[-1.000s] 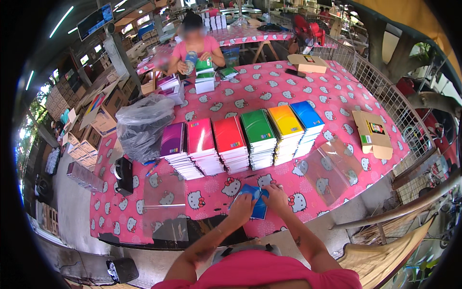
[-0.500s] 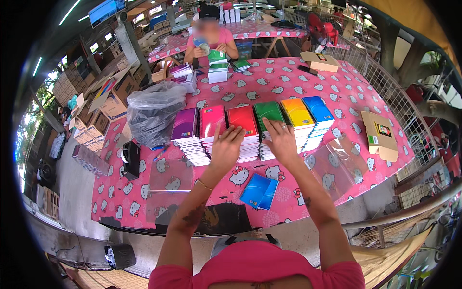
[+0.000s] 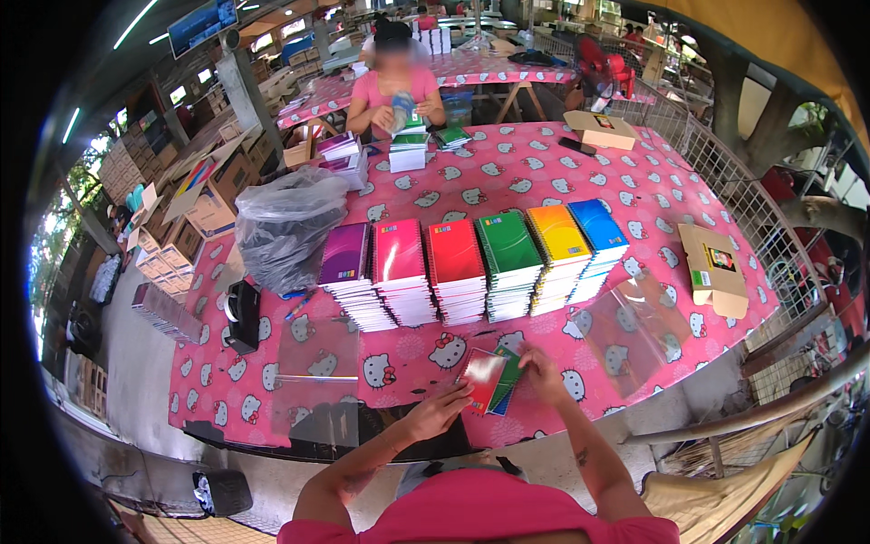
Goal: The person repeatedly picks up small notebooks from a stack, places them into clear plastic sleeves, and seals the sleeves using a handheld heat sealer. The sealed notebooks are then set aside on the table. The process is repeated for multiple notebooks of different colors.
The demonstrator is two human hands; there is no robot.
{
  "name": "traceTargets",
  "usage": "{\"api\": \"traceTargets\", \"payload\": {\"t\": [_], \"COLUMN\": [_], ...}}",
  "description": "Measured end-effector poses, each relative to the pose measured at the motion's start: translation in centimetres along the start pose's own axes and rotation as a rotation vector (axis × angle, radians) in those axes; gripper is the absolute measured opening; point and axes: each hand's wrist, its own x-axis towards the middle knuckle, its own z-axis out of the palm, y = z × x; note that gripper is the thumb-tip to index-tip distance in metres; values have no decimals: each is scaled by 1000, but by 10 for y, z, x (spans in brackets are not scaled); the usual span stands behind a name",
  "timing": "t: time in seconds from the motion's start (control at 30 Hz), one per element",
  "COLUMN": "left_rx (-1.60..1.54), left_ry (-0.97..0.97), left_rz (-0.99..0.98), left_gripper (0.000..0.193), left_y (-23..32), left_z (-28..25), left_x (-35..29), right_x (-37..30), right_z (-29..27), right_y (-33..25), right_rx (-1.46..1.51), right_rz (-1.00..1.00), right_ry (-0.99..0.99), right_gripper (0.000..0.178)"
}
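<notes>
My left hand [image 3: 439,412] grips a red spiral notebook [image 3: 483,379] by its lower left edge, near the table's front edge. Under the red one, fanned to the right, lies a green notebook [image 3: 509,374]. My right hand [image 3: 546,379] has its fingers bent at the green notebook's upper right corner. Beneath both, a strip of a blue notebook [image 3: 504,403] shows; most of it is hidden. Beyond my hands stand stacks of spiral notebooks in a row: purple [image 3: 344,254], pink [image 3: 399,249], red [image 3: 455,251], green [image 3: 509,243], yellow [image 3: 559,233] and blue [image 3: 595,225].
Clear plastic sheets lie left [image 3: 315,381] and right [image 3: 634,331]. A tape dispenser [image 3: 243,315], pens [image 3: 297,304] and a grey plastic bag [image 3: 290,222] are at left. An opened carton [image 3: 716,267] lies at right. Across the table a person [image 3: 394,91] handles notebooks.
Both hands have come back from the red and green stacks toward me. A red and a green notebook now lie over the blue ones at the front. My head view has shifted slightly.
</notes>
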Motion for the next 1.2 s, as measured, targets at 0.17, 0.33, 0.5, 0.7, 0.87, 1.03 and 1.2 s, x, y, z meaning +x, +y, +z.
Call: {"api": "traceTargets", "payload": {"t": [0.17, 0.33, 0.5, 0.7, 0.87, 1.03, 1.2], "left_rx": [132, 684, 523, 389, 322, 83, 548], "left_ry": [143, 428, 646, 375, -159, 38, 574], "left_rz": [-136, -322, -325, -370, -511, -461, -236], "left_gripper": [54, 49, 32, 19, 48, 43, 50], "left_y": [-2, -38, 21, 67, 31, 4, 13], "left_z": [-79, -187, -219, -214, -57, -13, -135], "left_x": [60, 106, 94, 120, 132, 117, 161], "right_x": [66, 140, 66, 19, 17, 23, 102], "right_z": [-26, -85, -75, -16, 1, -18, -16], "right_y": [-113, -136, -165, -68, -26, -34, -161], "right_rx": [-663, -958, -592, 474, -154, 4, -694], "right_rz": [-329, -303, -389, -114, -105, 44, -442], "right_ry": [304, 416, 523, -42, -285, -54, 410], "right_gripper": [48, 48, 31, 41, 41, 45, 39]}}
